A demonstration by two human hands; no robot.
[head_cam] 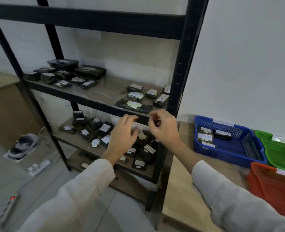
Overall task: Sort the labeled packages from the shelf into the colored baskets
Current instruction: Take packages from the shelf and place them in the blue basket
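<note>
While both hands hover before the black shelving unit [177, 84], neither holds a package. Your left hand [124, 133] has its fingers loosely spread and curled downward; your right hand [164, 127] has thumb and forefinger curled toward each other, and whether anything small is pinched there I cannot tell. The black wrapped packages with white labels [145, 152] lie on the lower shelf at 6 o'clock from your hands; more lie on the middle shelf [135, 96] at 12 o'clock. At 3 o'clock sit the blue basket [249, 153], partly filled, the green basket [282, 151] and the red basket [272, 181]. Recommendation: take one package, turn its label upward, and read it before choosing a basket.
</note>
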